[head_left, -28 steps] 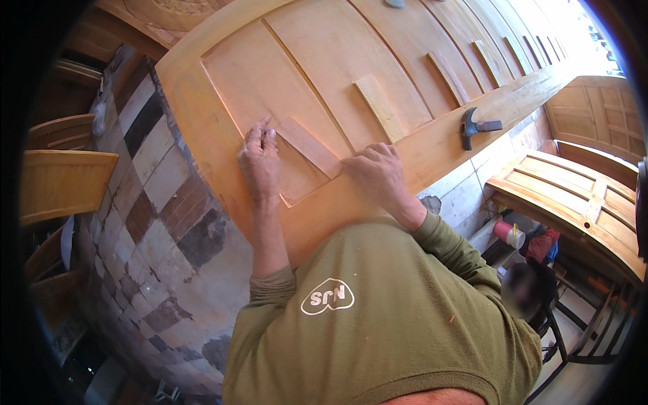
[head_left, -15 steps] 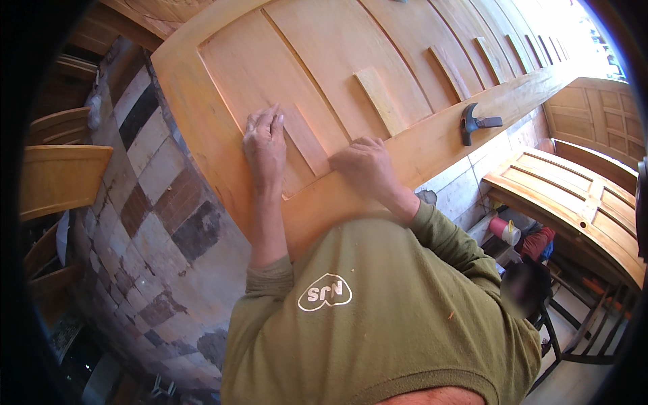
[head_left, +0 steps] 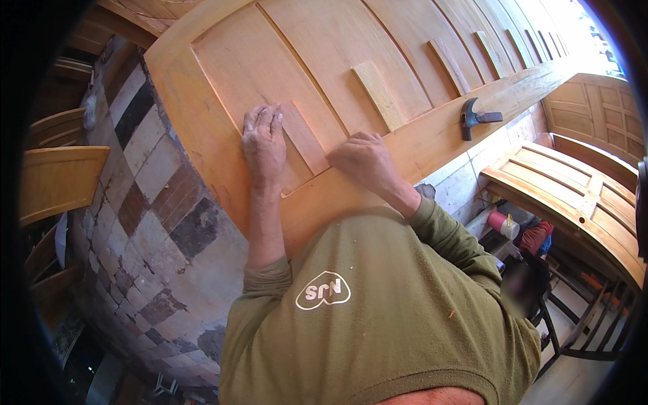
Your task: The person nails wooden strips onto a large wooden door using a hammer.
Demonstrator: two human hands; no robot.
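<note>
A large wooden door [head_left: 304,204] lies flat before me, with recessed panels. In its nearest panel lies a short flat wood strip [head_left: 305,140], between my two hands. My left hand [head_left: 264,145] rests on the panel along the strip's left side, its slightly bent fingers at the strip's far end. My right hand [head_left: 368,164] is closed at the strip's near end, knuckles up, over the door's border; what its fingers hold, if anything, is hidden. A second wood strip [head_left: 378,96] lies in the adjoining panel. Farther right on the border rests a hammer [head_left: 478,119] with a dark head.
More strips, such as one strip [head_left: 448,66], lie in the farther panels. Another panelled door [head_left: 563,199] lies at the right, above a pink-and-white bucket [head_left: 503,225]. Wooden boards [head_left: 64,183] stand at the left beside a patchwork tiled floor [head_left: 169,202].
The view has shifted slightly. Both hands keep nearly the same places beside the strip, and the hammer has not moved on the door.
</note>
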